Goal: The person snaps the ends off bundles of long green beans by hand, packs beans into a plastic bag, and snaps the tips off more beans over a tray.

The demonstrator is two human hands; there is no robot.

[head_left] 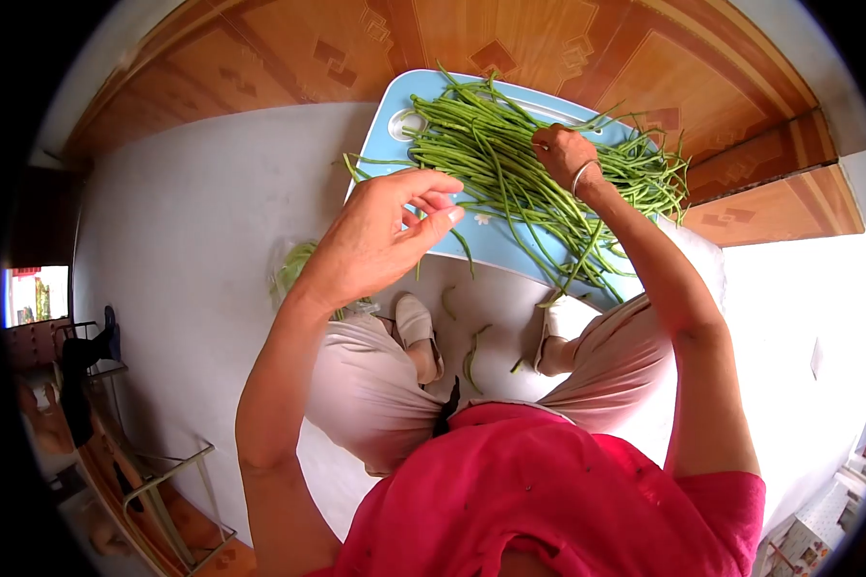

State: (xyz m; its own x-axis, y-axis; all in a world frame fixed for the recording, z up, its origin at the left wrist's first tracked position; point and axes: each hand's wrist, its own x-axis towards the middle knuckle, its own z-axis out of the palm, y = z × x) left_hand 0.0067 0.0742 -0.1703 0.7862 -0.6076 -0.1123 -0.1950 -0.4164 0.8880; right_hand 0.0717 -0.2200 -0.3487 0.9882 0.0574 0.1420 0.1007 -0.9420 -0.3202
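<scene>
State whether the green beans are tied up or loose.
Loose: the green beans fan across the blue tabletop, several poking past its edge, with no tie visible.

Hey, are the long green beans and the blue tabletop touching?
Touching. The head view shows the green beans lying in a pile directly on the blue tabletop.

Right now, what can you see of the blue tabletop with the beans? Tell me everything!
The blue tabletop has rounded corners and looks like plastic. It has a round, pale hollow at its left end, a long groove along the far side and a white flower on the near side. It sits above the pale floor. Long green beans cover much of it, some poking past its edges. The right hand is at the beans. I can't see any legs under it.
</scene>
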